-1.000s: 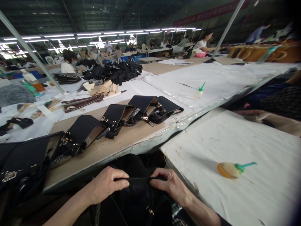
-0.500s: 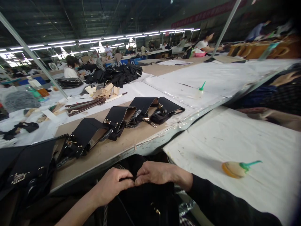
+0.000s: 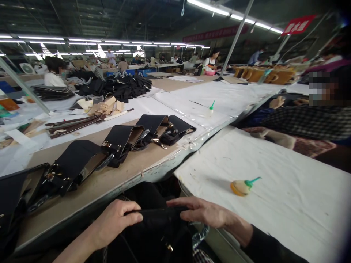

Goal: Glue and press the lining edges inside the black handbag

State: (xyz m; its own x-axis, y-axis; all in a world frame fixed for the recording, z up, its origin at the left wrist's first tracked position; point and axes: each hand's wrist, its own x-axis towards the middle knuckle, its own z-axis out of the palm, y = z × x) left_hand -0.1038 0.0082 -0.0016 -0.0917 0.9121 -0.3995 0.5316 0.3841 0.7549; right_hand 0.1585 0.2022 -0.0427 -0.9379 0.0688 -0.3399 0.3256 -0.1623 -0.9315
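Observation:
A black bag [image 3: 153, 233] with small gold-coloured hardware rests on my lap, its top edge toward the table. My left hand [image 3: 115, 221] pinches the left end of that edge between thumb and fingers. At the right end, my right hand [image 3: 205, 212] has the edge between its thumb and its fairly straight fingers; their far side is hidden. Clear plastic wrapping [image 3: 200, 235] shows beside the bag, below my right hand.
Several black bags [image 3: 123, 140] with gold-coloured clasps lie along the brown board [image 3: 131, 179]. A squeeze bottle [image 3: 241, 187] with a green nozzle lies on the white table [image 3: 287, 190] at right; another bottle [image 3: 211, 109] stands farther off. A co-worker in a checked sleeve [image 3: 298, 118] sits at right.
My hands have moved apart along the bag's edge, from nearly touching to its two ends. My right-hand fingers have straightened. The view has turned right, bringing the co-worker further into sight.

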